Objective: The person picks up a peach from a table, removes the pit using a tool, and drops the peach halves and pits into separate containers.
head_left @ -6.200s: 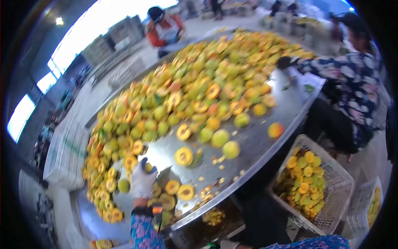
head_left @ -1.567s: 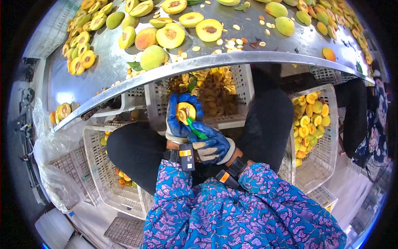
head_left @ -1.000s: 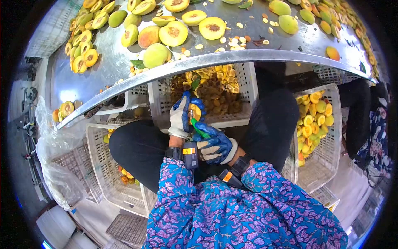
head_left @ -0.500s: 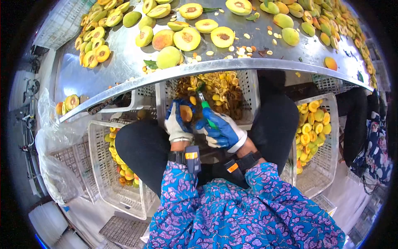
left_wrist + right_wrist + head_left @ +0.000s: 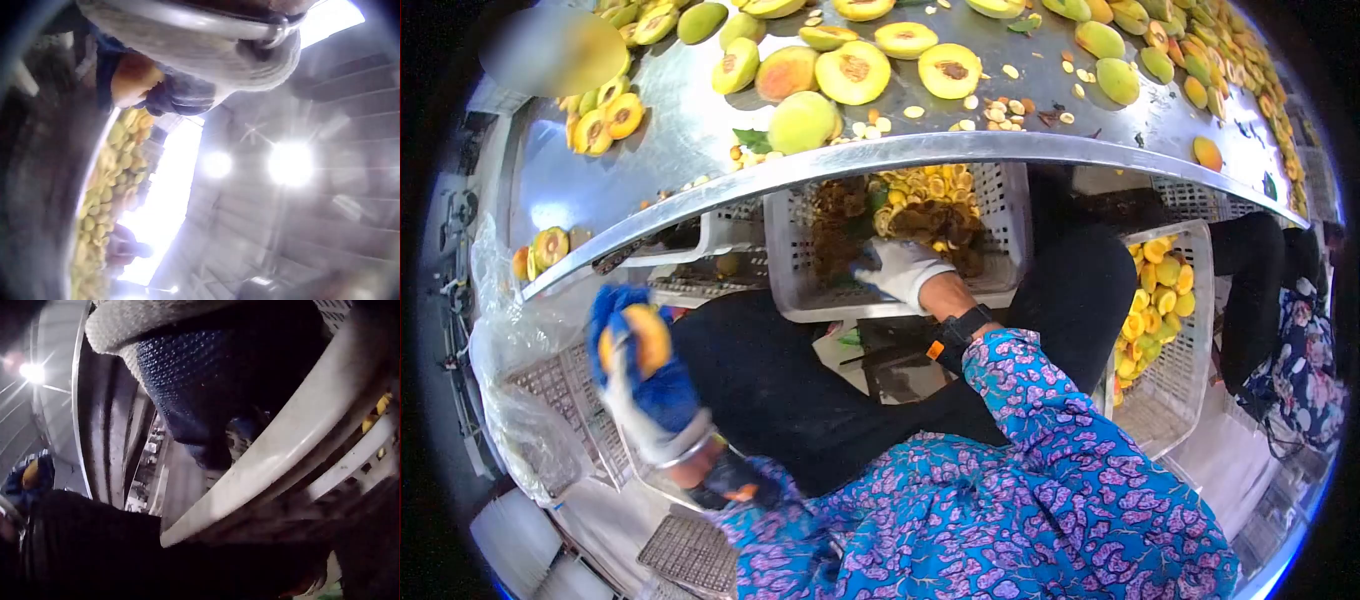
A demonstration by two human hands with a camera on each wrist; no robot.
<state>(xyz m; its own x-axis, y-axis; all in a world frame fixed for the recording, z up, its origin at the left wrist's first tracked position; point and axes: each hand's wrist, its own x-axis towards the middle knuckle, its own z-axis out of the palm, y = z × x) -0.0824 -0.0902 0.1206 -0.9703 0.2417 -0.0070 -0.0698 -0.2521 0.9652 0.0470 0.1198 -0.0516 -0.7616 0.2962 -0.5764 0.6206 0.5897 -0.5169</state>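
My left hand (image 5: pixel 655 385), in a white glove with a blue coated palm, grips an orange-yellow peach half (image 5: pixel 647 342) out at the left, above the crate beside my leg. The left wrist view shows the same peach half (image 5: pixel 134 78) in the gloved fingers. My right hand (image 5: pixel 905 272) reaches over the near rim of the middle crate (image 5: pixel 785 285), its back upward. Its blue fingers (image 5: pixel 187 406) bend down inside the rim in the right wrist view. I cannot tell whether it still holds the green-handled tool, which is hidden. Dark and yellow fruit scraps (image 5: pixel 935 215) fill the crate.
A metal table (image 5: pixel 1040 110) with a raised edge carries halved peaches (image 5: pixel 852 72), whole ones and loose kernels. At right stands a crate (image 5: pixel 1195 370) of yellow halves. Plastic sheeting (image 5: pixel 525 350) hangs at left. Another person's legs (image 5: pixel 1250 290) are at far right.
My left hand has swung from the lap out to the left with the peach half. My right hand has moved forward over the middle crate, and the green-handled tool has gone out of sight.
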